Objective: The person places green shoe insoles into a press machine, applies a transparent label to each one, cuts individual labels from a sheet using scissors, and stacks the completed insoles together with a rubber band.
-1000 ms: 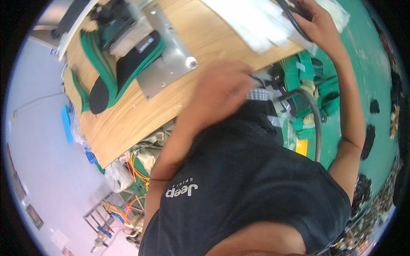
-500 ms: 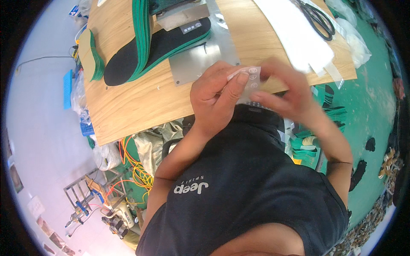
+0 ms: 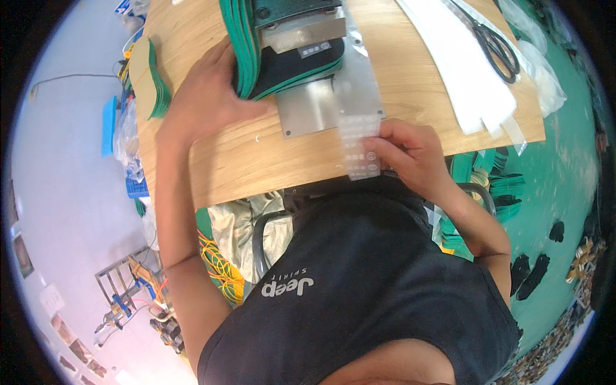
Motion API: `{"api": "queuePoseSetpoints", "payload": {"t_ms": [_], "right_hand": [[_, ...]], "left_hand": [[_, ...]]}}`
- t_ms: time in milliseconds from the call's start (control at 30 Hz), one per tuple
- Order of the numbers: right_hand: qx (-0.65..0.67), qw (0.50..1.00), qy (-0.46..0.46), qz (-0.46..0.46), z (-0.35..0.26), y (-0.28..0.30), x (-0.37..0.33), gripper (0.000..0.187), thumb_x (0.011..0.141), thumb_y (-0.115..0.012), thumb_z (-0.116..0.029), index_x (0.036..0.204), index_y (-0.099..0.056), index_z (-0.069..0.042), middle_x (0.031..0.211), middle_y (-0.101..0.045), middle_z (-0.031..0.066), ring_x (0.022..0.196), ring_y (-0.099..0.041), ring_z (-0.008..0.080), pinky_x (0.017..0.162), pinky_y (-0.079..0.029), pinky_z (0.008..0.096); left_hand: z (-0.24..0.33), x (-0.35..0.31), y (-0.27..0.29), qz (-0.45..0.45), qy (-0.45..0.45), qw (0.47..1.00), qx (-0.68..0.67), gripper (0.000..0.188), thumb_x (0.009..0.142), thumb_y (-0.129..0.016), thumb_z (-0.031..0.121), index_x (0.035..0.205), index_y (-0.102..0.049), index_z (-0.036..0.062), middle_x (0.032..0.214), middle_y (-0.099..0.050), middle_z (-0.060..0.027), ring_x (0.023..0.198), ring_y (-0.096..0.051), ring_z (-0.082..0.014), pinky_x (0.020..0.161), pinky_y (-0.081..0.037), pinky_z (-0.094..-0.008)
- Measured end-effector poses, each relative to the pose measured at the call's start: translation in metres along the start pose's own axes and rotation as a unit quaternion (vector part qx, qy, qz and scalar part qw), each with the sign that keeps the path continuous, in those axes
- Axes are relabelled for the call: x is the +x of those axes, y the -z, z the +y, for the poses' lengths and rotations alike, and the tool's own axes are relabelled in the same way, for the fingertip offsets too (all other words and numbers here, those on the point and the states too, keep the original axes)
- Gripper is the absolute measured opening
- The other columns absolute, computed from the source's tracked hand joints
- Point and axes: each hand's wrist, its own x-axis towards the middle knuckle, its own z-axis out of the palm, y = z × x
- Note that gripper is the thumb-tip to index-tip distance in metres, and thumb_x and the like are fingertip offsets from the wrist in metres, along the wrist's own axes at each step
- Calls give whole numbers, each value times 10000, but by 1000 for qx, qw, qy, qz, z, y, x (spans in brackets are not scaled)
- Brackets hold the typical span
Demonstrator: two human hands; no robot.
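Note:
My right hand (image 3: 410,151) pinches the edge of a translucent printed transfer sheet (image 3: 356,160) in front of the metal plate (image 3: 305,109). My left hand (image 3: 199,96) is stretched over the left end of a black insole with green edges (image 3: 282,76), its thumb spread to the right. It covers that end, and some fingertips are hidden beside the upright stack of green insoles (image 3: 240,45). The insole's other end, bearing a small pale printed patch (image 3: 314,50), lies under a metal block (image 3: 305,33) of a press-like device.
Beige-topped green insoles (image 3: 144,80) stand at the wooden table's (image 3: 224,186) left edge. White sheets (image 3: 459,77) and black-handled scissors (image 3: 497,54) lie at the right. Beyond the right edge, more green insoles (image 3: 507,192) sit low down. Orange and yellow hoses (image 3: 221,269) lie below left.
My left hand has let go of the transfer sheet and moved left to the black insole. My right hand now holds the sheet alone, lower and unfolded. The view has shifted slightly.

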Motion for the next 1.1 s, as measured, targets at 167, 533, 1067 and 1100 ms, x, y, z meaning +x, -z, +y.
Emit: {"api": "queuePoseSetpoints", "payload": {"t_ms": [167,533,1067,1100], "right_hand": [[-16,1000,0,-3,6,7,-3,157,890,-577,-127,922,-634,16,788,-631,38,661,-576,67,569,-472,197],[-104,983,142,-46,-5,7,2,123,862,-595,-120,871,-587,3,737,-609,78,626,-582,181,579,-449,263],[-483,806,337,58,-7,-35,82,131,724,-594,-75,832,-568,-5,1074,-555,170,969,-509,284,789,-434,374],[-510,798,319,25,-9,-37,83,130,740,-586,-70,850,-571,-3,1104,-546,173,974,-511,286,805,-437,379]], "left_hand": [[-3,9,-22,60,1,998,-16,550,579,-745,381,931,-570,-3,889,-593,-196,887,-533,-391,813,-404,-445],[-50,-17,-30,195,98,885,-412,322,681,-610,63,992,-578,-14,838,-607,-60,742,-562,-134,679,-468,-279],[-41,-13,-30,314,121,786,-518,387,694,-625,71,1054,-534,-37,973,-584,-93,886,-549,-191,812,-427,-298],[-42,-16,-30,299,123,796,-512,371,696,-624,69,1042,-541,-36,959,-587,-89,874,-548,-186,804,-424,-293]]}}
